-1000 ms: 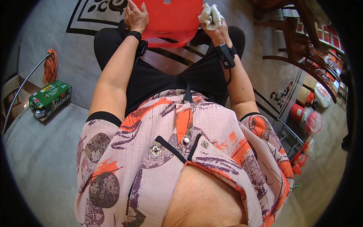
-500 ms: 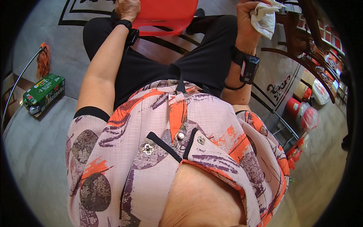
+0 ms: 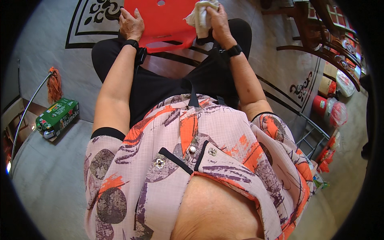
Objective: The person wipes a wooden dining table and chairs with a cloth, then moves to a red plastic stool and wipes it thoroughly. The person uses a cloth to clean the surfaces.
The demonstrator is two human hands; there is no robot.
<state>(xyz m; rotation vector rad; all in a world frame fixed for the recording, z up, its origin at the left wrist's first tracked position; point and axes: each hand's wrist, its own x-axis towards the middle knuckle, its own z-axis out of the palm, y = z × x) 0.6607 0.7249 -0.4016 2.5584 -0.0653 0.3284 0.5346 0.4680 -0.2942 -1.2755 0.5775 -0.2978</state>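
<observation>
A red plastic stool or chair is between my knees, with a small round hole near the top edge of the view and a slot in its near edge. My left hand is beside its left edge, fingers spread and holding nothing; whether it touches the plastic I cannot tell. Over the right side of the red surface, my right hand grips a crumpled white cloth, part of which hangs below the fingers. Both wrists carry dark bands.
Dark wooden furniture with curved legs stands at the far right. Red containers and plastic bags lie below it, near a metal rack. On the left are a green drinks carton and an orange mop head or brush on a thin pole.
My right hand has swung left with the cloth, from beside the wooden furniture to over the red surface. My left hand has opened out from its curled pose at the left edge.
</observation>
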